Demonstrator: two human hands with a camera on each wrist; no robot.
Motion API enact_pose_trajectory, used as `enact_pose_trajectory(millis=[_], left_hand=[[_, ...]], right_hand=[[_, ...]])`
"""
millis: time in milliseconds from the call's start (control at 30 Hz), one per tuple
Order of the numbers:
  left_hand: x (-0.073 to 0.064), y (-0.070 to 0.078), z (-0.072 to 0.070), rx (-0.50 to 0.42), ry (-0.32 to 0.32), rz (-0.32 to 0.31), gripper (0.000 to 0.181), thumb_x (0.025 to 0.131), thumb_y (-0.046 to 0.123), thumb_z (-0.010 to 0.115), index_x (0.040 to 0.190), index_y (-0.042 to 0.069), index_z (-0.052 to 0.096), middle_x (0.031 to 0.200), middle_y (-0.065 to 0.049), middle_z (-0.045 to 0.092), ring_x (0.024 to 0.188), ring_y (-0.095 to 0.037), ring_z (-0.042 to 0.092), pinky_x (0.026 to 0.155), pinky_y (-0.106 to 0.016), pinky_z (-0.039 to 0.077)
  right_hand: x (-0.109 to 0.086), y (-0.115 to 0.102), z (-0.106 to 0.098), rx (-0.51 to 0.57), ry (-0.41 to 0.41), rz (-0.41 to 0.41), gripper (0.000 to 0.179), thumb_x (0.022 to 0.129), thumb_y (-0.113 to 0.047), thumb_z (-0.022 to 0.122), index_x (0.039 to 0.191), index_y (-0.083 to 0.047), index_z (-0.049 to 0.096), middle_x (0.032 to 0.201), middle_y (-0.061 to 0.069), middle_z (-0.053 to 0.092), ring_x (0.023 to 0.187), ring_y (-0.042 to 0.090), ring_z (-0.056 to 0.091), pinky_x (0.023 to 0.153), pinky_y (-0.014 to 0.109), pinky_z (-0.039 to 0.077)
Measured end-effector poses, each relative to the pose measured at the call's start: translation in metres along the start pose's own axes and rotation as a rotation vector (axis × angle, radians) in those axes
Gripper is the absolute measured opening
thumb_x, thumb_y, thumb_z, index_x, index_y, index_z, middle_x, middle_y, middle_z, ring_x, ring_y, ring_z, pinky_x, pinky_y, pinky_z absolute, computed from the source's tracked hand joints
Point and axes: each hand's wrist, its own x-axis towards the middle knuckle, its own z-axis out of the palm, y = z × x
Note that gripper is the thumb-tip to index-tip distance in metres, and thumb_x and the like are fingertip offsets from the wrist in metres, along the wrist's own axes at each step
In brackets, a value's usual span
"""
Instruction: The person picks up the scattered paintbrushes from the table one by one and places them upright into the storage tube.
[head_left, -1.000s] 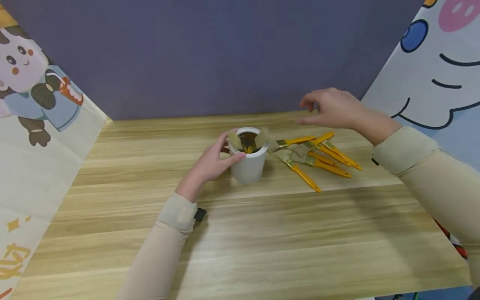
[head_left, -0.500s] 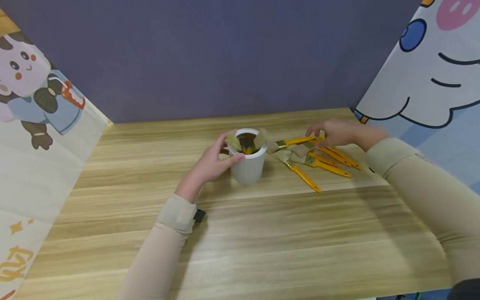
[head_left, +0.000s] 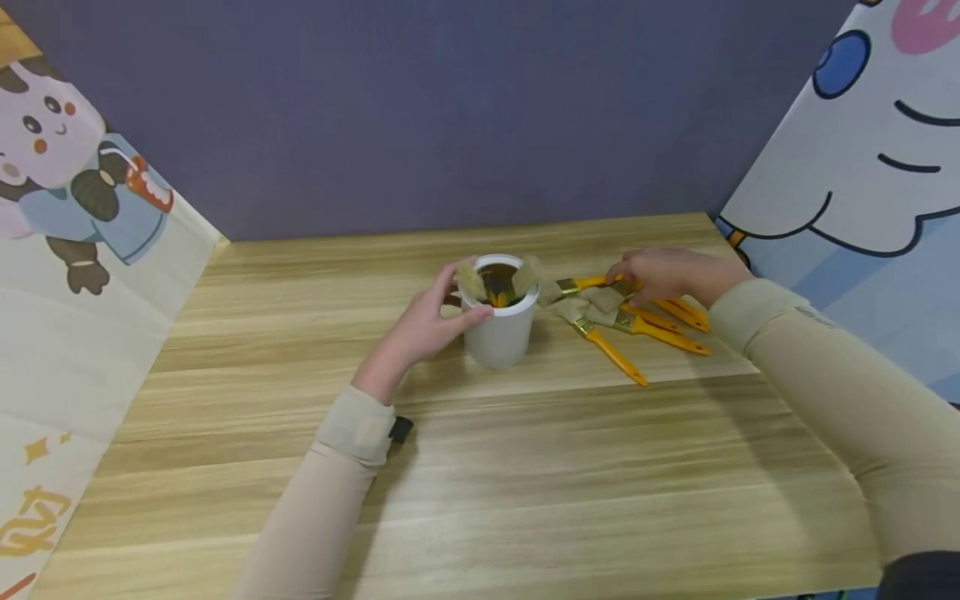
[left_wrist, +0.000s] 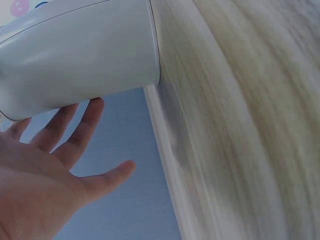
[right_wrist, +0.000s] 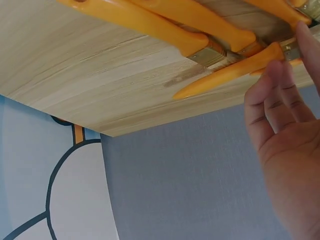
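At the far left, a pale panel [head_left: 52, 150] bears a cartoon figure in blue with a red drink; to its right a beige sleeve [head_left: 300, 517] runs up from the near edge to the left hand [head_left: 420, 333], a small dark object [head_left: 401, 429] showing beside its cuff; this hand holds the white cup [head_left: 497, 342], its thumb at the front of the rim and its index finger round the far side; the left wrist view shows other fingers against the cup wall, spread from one another.

The cup stands upright on the wood-grain bench [head_left: 525, 483], a blue-grey backdrop [head_left: 450, 125] behind; brushes [head_left: 527, 277] stand in it, bristles up, two pale tufts leaning on opposite sides of the rim.

Just right of the cup lies a loose pile of yellow-handled paintbrushes [head_left: 611, 354], bristles towards the cup, some overlapping; over it the right hand [head_left: 671, 273] pinches one paintbrush [right_wrist: 225, 77] between thumb and fingers near the metal band; farther right come the other beige sleeve [head_left: 825, 375] and a panel [head_left: 877, 150] with a white cartoon animal.
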Motion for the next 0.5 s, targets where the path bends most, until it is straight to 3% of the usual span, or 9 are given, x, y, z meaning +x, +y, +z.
enact_pose_trajectory(millis=[500], left_hand=[[0.0004, 0.0006, 0.0005, 0.009, 0.004, -0.003, 0.080, 0.100, 0.050, 0.072, 0.166, 0.041, 0.028, 0.160, -0.011, 0.053, 0.139, -0.034, 0.057, 0.115, -0.062, 0.049]], right_hand=[[-0.0032, -0.0019, -0.0015, -0.025, -0.006, 0.019, 0.049, 0.094, -0.028, 0.083, 0.139, -0.014, 0.068, 0.103, 0.004, 0.062, 0.086, 0.018, 0.057, 0.074, 0.039, 0.050]])
